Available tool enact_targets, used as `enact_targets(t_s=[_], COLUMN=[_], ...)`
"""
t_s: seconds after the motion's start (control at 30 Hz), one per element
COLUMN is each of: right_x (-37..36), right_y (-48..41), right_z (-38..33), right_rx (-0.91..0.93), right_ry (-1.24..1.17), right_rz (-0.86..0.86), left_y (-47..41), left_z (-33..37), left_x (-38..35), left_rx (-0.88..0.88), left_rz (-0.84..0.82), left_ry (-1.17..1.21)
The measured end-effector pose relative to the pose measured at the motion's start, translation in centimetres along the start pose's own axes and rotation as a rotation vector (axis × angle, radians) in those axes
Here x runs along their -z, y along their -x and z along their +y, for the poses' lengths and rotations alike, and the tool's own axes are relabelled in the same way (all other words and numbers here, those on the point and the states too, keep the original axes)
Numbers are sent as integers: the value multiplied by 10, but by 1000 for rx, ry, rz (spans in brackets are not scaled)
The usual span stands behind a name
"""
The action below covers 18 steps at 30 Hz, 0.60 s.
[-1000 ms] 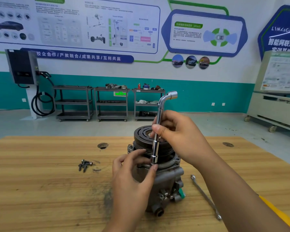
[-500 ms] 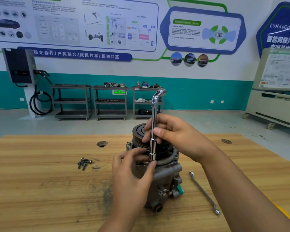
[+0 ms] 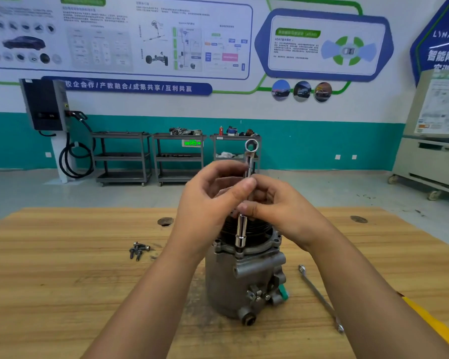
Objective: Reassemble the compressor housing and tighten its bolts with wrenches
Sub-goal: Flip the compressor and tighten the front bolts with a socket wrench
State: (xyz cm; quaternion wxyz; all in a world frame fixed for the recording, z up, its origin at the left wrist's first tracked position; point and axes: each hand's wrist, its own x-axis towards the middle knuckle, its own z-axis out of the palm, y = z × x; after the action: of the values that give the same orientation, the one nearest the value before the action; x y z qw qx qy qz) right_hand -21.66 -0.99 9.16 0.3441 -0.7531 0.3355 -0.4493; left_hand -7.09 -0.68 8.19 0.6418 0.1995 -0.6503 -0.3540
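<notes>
Wooden table (image 3: 62, 294) fills the lower half of the view, and behind it there is a teal and white wall with posters, three grey carts (image 3: 176, 158) and a black charger box (image 3: 46, 104). The compressor (image 3: 233, 281) stands upright at the middle of the table, with its pulley on top. An L-shaped socket wrench (image 3: 241, 234) stands vertical on the front rim of the housing, and its lower socket sits on a bolt head there. The left hand (image 3: 208, 203) pinches the shaft of this wrench between thumb and curled fingers. The right hand (image 3: 283, 211) grips the same shaft just below, fingers curled around it. Some loose bolts (image 3: 138, 249) lie in a small heap on the table to the left of the compressor, well apart from it. On the right side a flat wrench (image 3: 319, 297) lies near the compressor – no hand touches it.
</notes>
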Motion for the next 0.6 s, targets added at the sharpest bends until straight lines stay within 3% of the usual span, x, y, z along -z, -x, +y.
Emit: enact_targets(t_s=[0.17, 0.4, 0.6], right_x=[-5, -2, 8], right_y=[-2, -5, 0], right_z=[1, 3, 1], right_rx=[29, 4, 20], right_ry=[17, -66, -77], right_rz=[32, -3, -60], left_y=[-14, -24, -25], left_z=[-7, -7, -9], left_x=[-4, 3, 2], left_rx=[129, 128, 165], left_rz=[61, -143, -210], left_ry=[108, 53, 97])
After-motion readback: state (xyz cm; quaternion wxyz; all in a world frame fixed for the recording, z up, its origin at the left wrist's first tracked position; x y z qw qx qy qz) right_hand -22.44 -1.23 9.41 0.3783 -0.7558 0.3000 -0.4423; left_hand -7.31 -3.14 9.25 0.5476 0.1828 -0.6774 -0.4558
